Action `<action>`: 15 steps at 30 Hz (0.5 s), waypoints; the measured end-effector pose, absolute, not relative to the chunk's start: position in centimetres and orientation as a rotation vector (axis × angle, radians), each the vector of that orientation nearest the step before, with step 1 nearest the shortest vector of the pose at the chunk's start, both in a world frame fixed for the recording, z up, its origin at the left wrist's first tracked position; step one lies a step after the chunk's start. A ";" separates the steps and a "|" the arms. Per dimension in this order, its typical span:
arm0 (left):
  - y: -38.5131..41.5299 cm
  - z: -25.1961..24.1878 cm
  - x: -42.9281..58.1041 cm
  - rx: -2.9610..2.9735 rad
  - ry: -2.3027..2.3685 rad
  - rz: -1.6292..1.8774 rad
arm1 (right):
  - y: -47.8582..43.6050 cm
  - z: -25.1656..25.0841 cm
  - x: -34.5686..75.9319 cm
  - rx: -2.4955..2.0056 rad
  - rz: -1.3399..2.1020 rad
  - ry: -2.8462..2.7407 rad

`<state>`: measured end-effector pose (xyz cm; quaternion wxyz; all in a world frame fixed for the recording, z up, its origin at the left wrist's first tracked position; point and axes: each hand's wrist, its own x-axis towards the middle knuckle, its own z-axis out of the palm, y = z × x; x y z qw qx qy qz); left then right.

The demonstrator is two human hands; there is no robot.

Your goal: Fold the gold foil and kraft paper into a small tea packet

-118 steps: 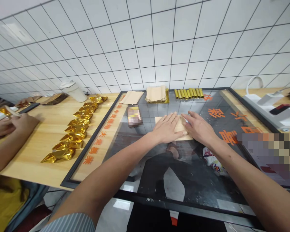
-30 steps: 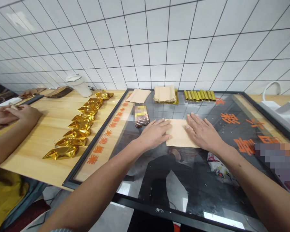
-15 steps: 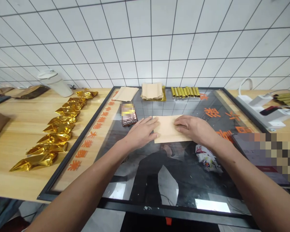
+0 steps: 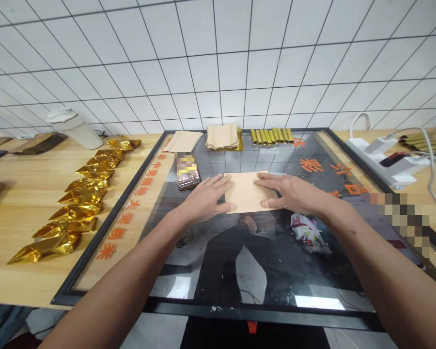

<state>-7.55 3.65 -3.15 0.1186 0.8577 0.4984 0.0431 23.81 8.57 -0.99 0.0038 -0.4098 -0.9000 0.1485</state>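
A tan paper sheet (image 4: 245, 193) lies flat on the glass of a black-framed board (image 4: 105, 232). My left hand (image 4: 203, 198) rests open on the sheet's left edge, fingers stretched out. My right hand (image 4: 290, 190) lies flat over the sheet's right part, fingers pointing left. Neither hand grips anything. Behind the sheet stand a stack of tan papers (image 4: 222, 136), a single tan sheet (image 4: 181, 141) and a row of gold sticks (image 4: 271, 135). A small dark packet (image 4: 188, 175) lies just left of my left hand.
A line of gold foil pouches (image 4: 80, 191) runs down the wooden table (image 4: 18, 218) at the left, with a white cup (image 4: 73, 128) behind it. White power strips and cables (image 4: 388, 155) sit at the right. White tiled wall behind.
My right hand slid left across the sheet, from its right edge onto its middle. The view shifted right, and the other person's hands at the left left the picture.
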 end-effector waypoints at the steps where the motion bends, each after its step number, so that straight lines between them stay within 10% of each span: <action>1: 3.6 -3.1 -7.5 2.504 1.461 0.127 | 8.6 -1.0 23.8 -1.289 0.461 -2.823; 15: 3.2 -2.8 -7.4 2.494 1.455 0.196 | 8.6 -1.2 24.0 -1.289 0.486 -2.848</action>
